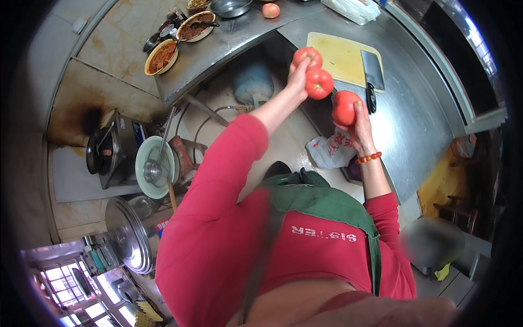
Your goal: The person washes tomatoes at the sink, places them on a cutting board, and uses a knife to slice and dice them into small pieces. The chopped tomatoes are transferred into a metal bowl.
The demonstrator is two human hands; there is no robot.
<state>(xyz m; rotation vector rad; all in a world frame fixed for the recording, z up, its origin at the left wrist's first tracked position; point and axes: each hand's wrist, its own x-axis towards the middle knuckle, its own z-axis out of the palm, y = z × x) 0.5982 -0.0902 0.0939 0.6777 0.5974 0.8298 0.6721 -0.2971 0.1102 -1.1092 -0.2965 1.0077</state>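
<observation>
My left hand (298, 81) grips two red tomatoes, an upper tomato (314, 55) and a lower tomato (319, 84), side by side near the left edge of a yellow cutting board (339, 61). A third tomato (344, 109) is in my right hand (361, 128), nearer to my body; an orange-red bead bracelet (368, 157) circles that wrist. On the board's right side lies a cleaver (372, 67), its black handle (371, 98) reaching past the board's edge onto the steel counter (408, 122). Fingers under the tomatoes are partly hidden.
Bowls of red sauce (162, 57) and dark minced food (196, 26) stand on the far-left counter, with a metal basin (231, 7) and a round pinkish fruit (271, 10). Below are a gas cylinder (253, 81) and a plastic bag (327, 151). Left, a ladle (153, 171) rests in a pale green basin (143, 163).
</observation>
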